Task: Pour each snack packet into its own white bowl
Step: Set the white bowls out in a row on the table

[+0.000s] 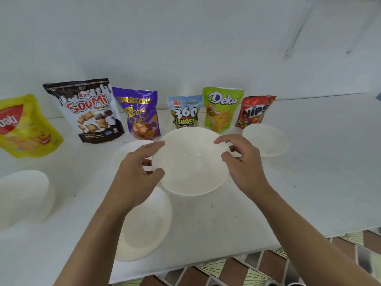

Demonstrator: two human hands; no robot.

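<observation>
The white table (309,182) carries every item. Over its middle, the centre bowl (191,162) is the largest bowl in view, with its opening facing the camera. The left hand (140,170) grips its left rim, thumb on the near edge and fingers curled over the far edge. The right hand (241,162) grips the right rim in the same way, fingers bent over the edge. It cannot be determined whether the bowl's base touches the table.

The table's near edge runs diagonally across the lower part of the view, and patterned floor tiles (309,254) show beyond it. Bare table surface lies to the right of the right forearm and between the two forearms. The wall (185,38) closes off the far side.

Four other white bowls are in view:
- the far-left bowl (22,197), near the frame edge;
- the near bowl (148,223), partly under the left forearm;
- the right bowl (266,141), just beside the right hand;
- the rear bowl (127,151), partly hidden behind the left hand.

Six packets stand in a row along the wall: the Soomi packet (88,112), the yellow packet (24,126), the Wafer Qube packet (140,114), the Deka packet (220,108), the 360 Kuaci packet (185,112) and the Nips packet (253,112). The centre bowl's far rim overlaps the foot of the 360 Kuaci packet.
</observation>
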